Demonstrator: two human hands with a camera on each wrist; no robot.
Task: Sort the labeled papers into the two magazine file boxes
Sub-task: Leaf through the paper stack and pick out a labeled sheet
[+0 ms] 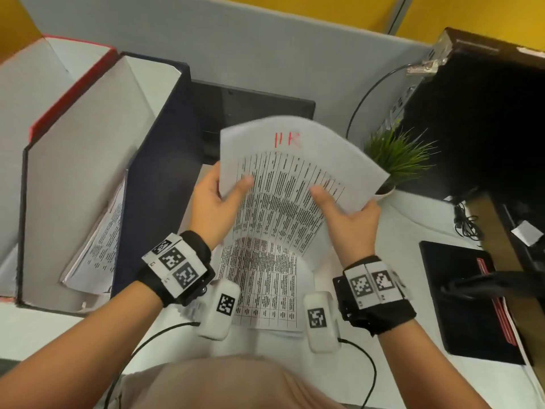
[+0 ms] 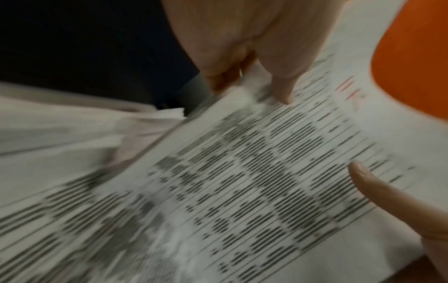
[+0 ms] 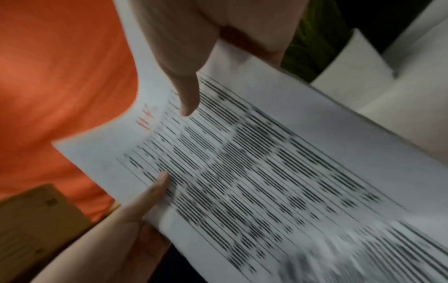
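A printed sheet with a red "HR" label at its top hangs lifted above the desk, bowed upward. My left hand pinches its left edge, thumb on top. My right hand pinches its right edge the same way. Both wrist views show the same sheet, blurred, with a thumb on the print. Under it a stack of printed papers lies flat on the desk. At the left stand a dark blue file box, holding several sheets, and a red file box behind it.
A small green plant in a white pot stands just right of the lifted sheet. A black tablet-like panel leans behind it. A black notebook lies at the right. Cables and a dark shelf fill the far right.
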